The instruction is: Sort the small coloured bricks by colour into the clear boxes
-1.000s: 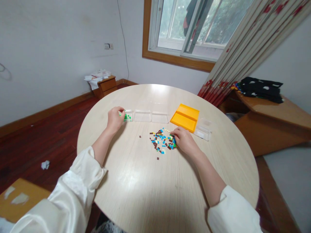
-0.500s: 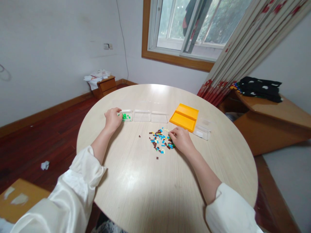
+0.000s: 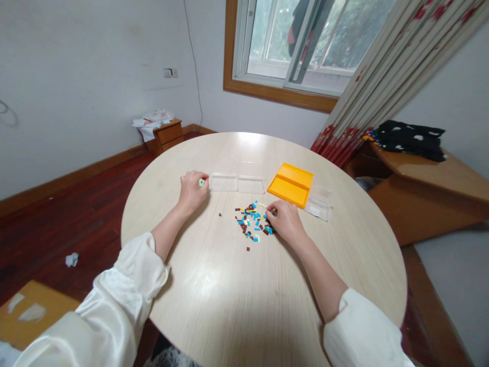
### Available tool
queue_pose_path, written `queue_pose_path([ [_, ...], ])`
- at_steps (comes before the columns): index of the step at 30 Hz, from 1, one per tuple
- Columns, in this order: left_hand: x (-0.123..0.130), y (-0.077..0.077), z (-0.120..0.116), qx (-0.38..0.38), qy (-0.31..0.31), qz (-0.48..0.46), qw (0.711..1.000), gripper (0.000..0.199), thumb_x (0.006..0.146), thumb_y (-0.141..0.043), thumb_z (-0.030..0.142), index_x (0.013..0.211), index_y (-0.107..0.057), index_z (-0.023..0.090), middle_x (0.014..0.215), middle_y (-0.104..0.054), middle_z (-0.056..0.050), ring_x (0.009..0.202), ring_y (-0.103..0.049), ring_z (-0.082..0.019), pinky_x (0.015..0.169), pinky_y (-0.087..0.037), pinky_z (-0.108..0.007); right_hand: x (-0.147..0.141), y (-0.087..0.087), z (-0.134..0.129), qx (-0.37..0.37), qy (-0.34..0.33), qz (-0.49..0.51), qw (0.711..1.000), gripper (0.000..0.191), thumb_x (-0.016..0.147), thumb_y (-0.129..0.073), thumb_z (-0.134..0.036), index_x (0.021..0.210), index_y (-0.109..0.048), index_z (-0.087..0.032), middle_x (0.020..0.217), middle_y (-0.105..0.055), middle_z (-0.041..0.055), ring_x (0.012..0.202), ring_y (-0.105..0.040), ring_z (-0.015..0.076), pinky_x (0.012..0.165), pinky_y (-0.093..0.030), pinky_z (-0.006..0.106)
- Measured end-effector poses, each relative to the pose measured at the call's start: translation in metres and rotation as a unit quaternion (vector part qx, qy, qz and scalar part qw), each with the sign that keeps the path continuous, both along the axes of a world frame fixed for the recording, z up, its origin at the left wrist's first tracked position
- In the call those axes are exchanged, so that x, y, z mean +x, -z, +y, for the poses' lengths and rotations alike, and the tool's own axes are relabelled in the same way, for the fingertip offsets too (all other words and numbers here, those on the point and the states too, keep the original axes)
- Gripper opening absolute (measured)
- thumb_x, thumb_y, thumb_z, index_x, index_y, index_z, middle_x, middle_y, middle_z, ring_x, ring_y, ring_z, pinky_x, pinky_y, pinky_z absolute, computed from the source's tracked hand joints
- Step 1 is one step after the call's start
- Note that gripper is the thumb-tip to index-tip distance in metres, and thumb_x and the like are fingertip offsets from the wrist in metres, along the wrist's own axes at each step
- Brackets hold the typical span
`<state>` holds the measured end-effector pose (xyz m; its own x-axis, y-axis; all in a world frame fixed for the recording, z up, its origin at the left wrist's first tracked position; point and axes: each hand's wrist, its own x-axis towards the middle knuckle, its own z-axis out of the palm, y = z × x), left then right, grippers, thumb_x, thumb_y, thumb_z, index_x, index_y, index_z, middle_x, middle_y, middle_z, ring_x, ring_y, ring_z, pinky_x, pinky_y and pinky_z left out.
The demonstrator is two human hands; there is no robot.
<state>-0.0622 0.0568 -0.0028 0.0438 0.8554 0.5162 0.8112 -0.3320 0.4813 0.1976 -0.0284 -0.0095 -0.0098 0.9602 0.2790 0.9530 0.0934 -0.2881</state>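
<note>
My left hand (image 3: 193,191) is over the leftmost clear box, covering most of it; green pieces (image 3: 201,182) show between its curved thumb and fingers. Whether it grips any of them is unclear. At the right edge of a pile of small brown, blue, yellow and cream bricks (image 3: 252,221), my right hand (image 3: 283,218) has its fingertips pinched together, and what is between them is too small to make out. Two clear boxes without pieces, one in the middle (image 3: 223,182) and one farther right (image 3: 251,185), stand behind the pile.
An open yellow case (image 3: 291,184) lies behind my right hand, with another clear box (image 3: 318,208) to its right. Single brown bricks lie left of and in front of the pile. The round table (image 3: 214,306) has its far edge below the window.
My left hand has shifted right, from the left end of the box of green pieces to over it. My right hand has hardly moved beside the pile.
</note>
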Motion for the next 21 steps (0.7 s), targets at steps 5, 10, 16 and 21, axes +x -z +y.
queue_pose_path([
  [5, 0.018, -0.003, -0.017, -0.013, 0.170, -0.040, 0.985, 0.011, 0.078, -0.053, 0.021, 0.079, -0.063, 0.017, 0.080, -0.066, -0.004, 0.075, -0.055, -0.017, 0.076, -0.039, -0.031, 0.001, -0.007, -0.002, 0.005, 0.003, 0.079, 0.997, 0.016, 0.075, -0.050, -0.015, 0.074, -0.066, -0.016, 0.072, -0.068, 0.0057, 0.068, -0.060, 0.0167, 0.068, -0.042, 0.028],
  [10, 0.044, -0.009, -0.049, -0.097, 0.435, 0.018, 0.895, 0.014, 0.081, -0.057, 0.025, 0.075, -0.067, 0.018, 0.078, -0.066, -0.004, 0.078, -0.056, -0.015, 0.079, -0.037, -0.030, 0.007, -0.017, -0.005, -0.014, -0.006, 0.170, 0.985, 0.013, 0.072, -0.052, -0.016, 0.070, -0.066, -0.015, 0.067, -0.067, 0.0045, 0.064, -0.061, 0.0155, 0.062, -0.044, 0.026],
  [16, 0.056, -0.006, -0.064, -0.155, 0.520, 0.077, 0.837, 0.008, 0.078, -0.063, 0.025, 0.079, -0.069, 0.020, 0.079, -0.066, -0.002, 0.084, -0.055, -0.016, 0.082, -0.032, -0.031, 0.018, -0.023, -0.008, -0.027, -0.043, 0.175, 0.983, 0.021, 0.075, -0.050, -0.017, 0.082, -0.069, -0.015, 0.081, -0.071, 0.0069, 0.071, -0.062, 0.0154, 0.066, -0.045, 0.026],
  [21, 0.055, -0.005, -0.063, -0.163, 0.522, 0.086, 0.833, 0.007, 0.079, -0.062, 0.021, 0.078, -0.068, 0.019, 0.080, -0.064, -0.003, 0.085, -0.055, -0.016, 0.084, -0.032, -0.031, 0.024, -0.029, -0.013, -0.124, -0.072, 0.175, 0.974, 0.016, 0.072, -0.051, -0.018, 0.071, -0.066, -0.016, 0.070, -0.069, 0.0042, 0.065, -0.060, 0.0148, 0.060, -0.043, 0.024],
])
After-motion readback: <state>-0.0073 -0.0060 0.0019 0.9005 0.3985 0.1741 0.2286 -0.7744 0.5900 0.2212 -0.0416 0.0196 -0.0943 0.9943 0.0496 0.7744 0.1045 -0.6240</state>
